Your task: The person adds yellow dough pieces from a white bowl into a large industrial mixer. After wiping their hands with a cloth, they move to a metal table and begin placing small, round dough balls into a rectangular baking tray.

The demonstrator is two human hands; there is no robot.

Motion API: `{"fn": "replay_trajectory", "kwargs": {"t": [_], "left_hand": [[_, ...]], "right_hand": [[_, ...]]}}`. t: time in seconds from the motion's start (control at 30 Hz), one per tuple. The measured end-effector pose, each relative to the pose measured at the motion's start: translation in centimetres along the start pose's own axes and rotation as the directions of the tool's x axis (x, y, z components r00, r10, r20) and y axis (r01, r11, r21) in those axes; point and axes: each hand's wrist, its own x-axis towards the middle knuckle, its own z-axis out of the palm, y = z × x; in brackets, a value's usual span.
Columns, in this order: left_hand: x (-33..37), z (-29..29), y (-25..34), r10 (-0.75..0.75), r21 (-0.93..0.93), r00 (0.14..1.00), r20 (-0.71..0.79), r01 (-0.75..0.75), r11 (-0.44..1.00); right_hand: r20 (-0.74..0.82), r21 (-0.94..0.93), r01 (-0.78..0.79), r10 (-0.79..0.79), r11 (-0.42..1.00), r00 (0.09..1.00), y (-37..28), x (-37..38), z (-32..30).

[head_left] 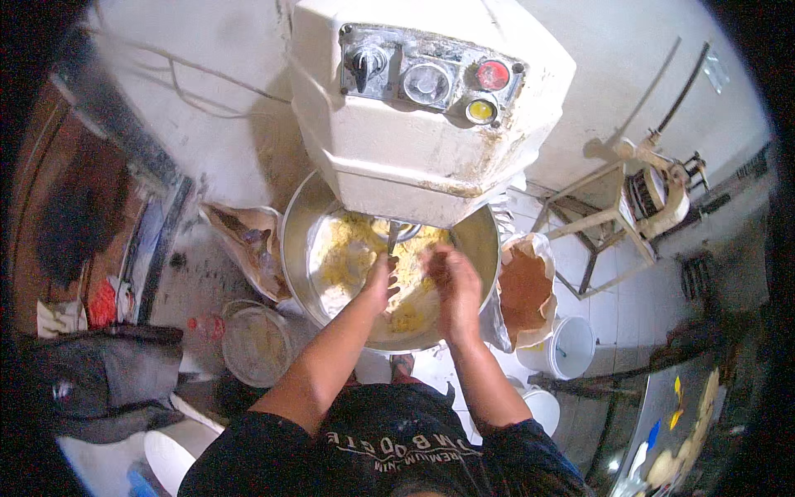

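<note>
A large round steel mixing bowl [300, 273] stands under the mixer head, with crumbly yellow and white dough mix [348, 244] inside. Over the bowl, my left hand [381, 283] has its fingers curled at the lower end of a grey metal bar [392, 236]. The bar's upper end is beneath the mixer head, beside the curved metal mixing hook [407, 232]. My right hand [451, 277] is above the right part of the mix. Motion blurs its fingers, and anything in them cannot be made out.
The white mixer head [439, 157], with a dial and coloured buttons, overhangs the bowl. Open paper sacks flank it, one left [248, 244] and one right [526, 286]. Lidded tub [255, 341], white bucket [570, 348] and metal stand [592, 219] are nearby.
</note>
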Motion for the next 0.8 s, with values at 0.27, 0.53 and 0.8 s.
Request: {"fn": "replay_trajectory", "kwargs": {"t": [0.27, 0.53, 0.8], "left_hand": [[-7.9, 1.6, 3.4, -0.001, -0.36, 0.971, 0.24, 0.09, 0.929], [-9.0, 2.7, 2.5, 0.436, -0.036, 0.834, 0.338, -0.451, 0.892], [-6.0, -2.3, -1.9, 0.582, -0.197, 0.752, 0.309, -0.549, 0.813]], "right_hand": [[0.178, -0.981, 0.12, 0.463, 0.152, 0.868, 9.6, 5.2, -7.4], [0.479, -0.724, 0.689, 0.698, -0.028, 0.532, 12.6, 7.6, -11.8], [0.893, -0.423, 0.9, -0.124, 0.105, 0.434, -2.8, -0.6, -1.6]]}}
